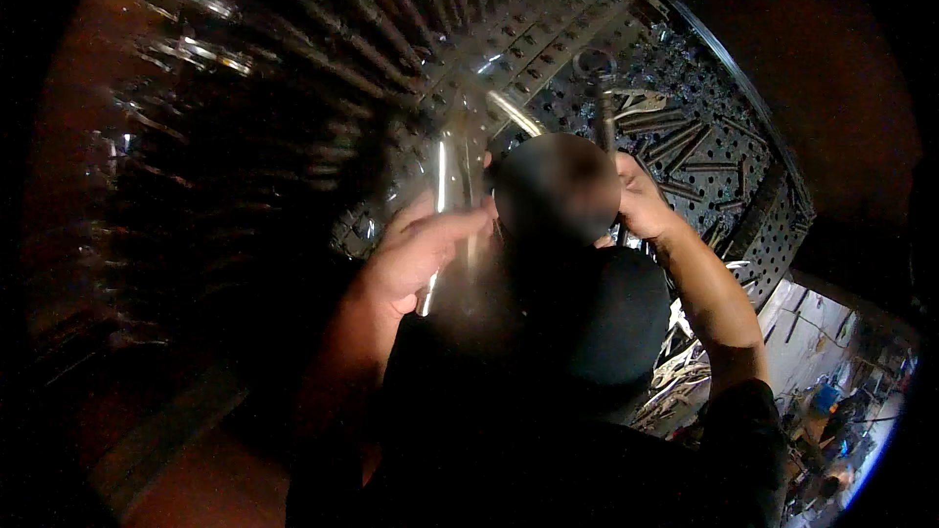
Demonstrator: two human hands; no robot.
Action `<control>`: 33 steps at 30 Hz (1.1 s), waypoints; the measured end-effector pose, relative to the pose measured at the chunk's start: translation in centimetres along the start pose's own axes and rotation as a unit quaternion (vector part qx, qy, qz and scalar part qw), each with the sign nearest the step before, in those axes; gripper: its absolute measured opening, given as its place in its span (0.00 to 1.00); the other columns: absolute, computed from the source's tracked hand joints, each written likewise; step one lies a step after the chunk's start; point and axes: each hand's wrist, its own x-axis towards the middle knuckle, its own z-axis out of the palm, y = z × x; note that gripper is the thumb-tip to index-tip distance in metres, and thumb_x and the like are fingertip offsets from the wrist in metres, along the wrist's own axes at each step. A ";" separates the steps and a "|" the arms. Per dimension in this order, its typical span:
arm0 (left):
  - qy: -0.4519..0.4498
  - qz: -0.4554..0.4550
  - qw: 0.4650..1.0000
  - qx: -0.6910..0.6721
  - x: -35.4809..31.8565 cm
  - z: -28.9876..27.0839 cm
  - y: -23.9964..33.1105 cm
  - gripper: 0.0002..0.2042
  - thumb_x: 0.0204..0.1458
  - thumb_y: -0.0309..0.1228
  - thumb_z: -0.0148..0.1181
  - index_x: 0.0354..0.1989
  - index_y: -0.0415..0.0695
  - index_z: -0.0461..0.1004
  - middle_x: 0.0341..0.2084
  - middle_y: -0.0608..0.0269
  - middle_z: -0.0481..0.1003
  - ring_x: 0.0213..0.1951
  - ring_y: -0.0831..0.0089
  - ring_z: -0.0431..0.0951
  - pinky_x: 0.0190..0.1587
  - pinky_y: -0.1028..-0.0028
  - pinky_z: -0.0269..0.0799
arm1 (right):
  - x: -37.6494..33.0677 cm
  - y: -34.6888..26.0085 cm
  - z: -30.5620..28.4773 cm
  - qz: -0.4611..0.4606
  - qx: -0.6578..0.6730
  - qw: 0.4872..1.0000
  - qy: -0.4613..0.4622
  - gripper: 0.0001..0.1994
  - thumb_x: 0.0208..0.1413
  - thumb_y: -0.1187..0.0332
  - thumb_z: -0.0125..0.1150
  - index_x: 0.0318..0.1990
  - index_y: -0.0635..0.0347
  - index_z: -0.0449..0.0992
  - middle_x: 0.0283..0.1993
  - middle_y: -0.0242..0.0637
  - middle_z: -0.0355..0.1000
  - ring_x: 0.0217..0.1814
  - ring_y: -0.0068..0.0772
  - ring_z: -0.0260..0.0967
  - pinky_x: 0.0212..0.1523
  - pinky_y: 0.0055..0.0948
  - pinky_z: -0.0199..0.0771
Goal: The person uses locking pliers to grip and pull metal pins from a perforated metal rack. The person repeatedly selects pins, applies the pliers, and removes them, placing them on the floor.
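Toward the left edge of a dark perforated metal plate (719, 179), a shiny silver metal tube (441, 174), likely stiff and slick, best held mid-length, is gripped by the left hand (419, 246). The right hand's (641, 201) finger closure cannot be told.

A tube (442, 176) runs through the left hand (421, 246); farther right, a rod (608, 122) stands just left of the right hand (643, 203). Rows of bars (372, 15) lie to the left and upper left. Beyond the right hand, loose rods (690, 149) lie on a perforated plate (696, 189), with strips (683, 367) heaped nearer, beside the right forearm (722, 308)
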 end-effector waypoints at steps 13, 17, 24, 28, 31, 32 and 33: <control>-0.004 -0.026 0.995 0.092 -0.4 -0.5 -1.6 0.20 0.56 0.33 0.65 0.56 0.47 0.72 0.37 0.69 0.76 0.35 0.80 0.74 0.39 0.76 0.73 | -0.6 -1.2 0.9 -0.073 -0.143 0.987 0.010 0.21 0.57 0.73 0.62 0.59 0.63 0.74 0.52 0.28 0.76 0.54 0.19 0.69 0.57 0.24 0.67; -0.014 0.067 0.933 0.353 1.7 -3.6 -5.8 0.14 0.57 0.40 0.62 0.43 0.43 0.74 0.32 0.59 0.75 0.36 0.68 0.76 0.40 0.65 0.71 | -0.3 -2.8 1.9 -0.075 -0.137 0.987 0.035 0.21 0.57 0.73 0.63 0.60 0.63 0.74 0.52 0.29 0.76 0.54 0.21 0.68 0.58 0.25 0.67; 0.014 -0.002 0.986 0.164 0.2 0.2 -2.0 0.12 0.56 0.35 0.62 0.46 0.47 0.76 0.33 0.69 0.74 0.35 0.77 0.73 0.40 0.73 0.68 | -0.8 -4.0 0.2 -0.087 -0.222 0.971 0.024 0.18 0.58 0.74 0.62 0.57 0.65 0.74 0.47 0.30 0.75 0.51 0.20 0.67 0.56 0.25 0.67; -0.022 -0.013 0.995 0.093 -0.4 -0.4 -1.7 0.16 0.56 0.31 0.63 0.53 0.45 0.75 0.37 0.69 0.76 0.38 0.78 0.75 0.43 0.75 0.70 | -0.9 -3.6 0.5 -0.104 -0.186 0.977 0.020 0.29 0.58 0.76 0.62 0.69 0.61 0.67 0.52 0.34 0.76 0.56 0.23 0.70 0.56 0.25 0.69; -0.032 0.006 0.993 0.111 -0.5 0.1 -1.7 0.16 0.55 0.32 0.63 0.52 0.45 0.75 0.38 0.68 0.77 0.39 0.77 0.75 0.43 0.73 0.71 | -1.0 -3.6 0.8 -0.116 -0.202 0.972 0.025 0.25 0.58 0.76 0.62 0.65 0.61 0.71 0.49 0.32 0.76 0.52 0.21 0.70 0.53 0.24 0.69; -0.024 0.008 0.992 0.124 -0.6 0.5 -1.5 0.16 0.55 0.32 0.64 0.51 0.46 0.75 0.38 0.68 0.77 0.39 0.76 0.75 0.44 0.72 0.71 | -1.3 -3.9 1.0 -0.115 -0.209 0.971 0.024 0.20 0.58 0.75 0.62 0.59 0.62 0.75 0.46 0.31 0.76 0.48 0.20 0.69 0.50 0.23 0.69; -0.016 0.014 0.990 0.136 -0.8 0.8 -1.3 0.15 0.54 0.32 0.64 0.51 0.46 0.76 0.38 0.68 0.77 0.39 0.75 0.75 0.44 0.71 0.71 | -1.3 -4.0 1.3 -0.113 -0.201 0.973 0.024 0.19 0.58 0.75 0.62 0.58 0.62 0.75 0.45 0.30 0.75 0.48 0.20 0.69 0.50 0.23 0.69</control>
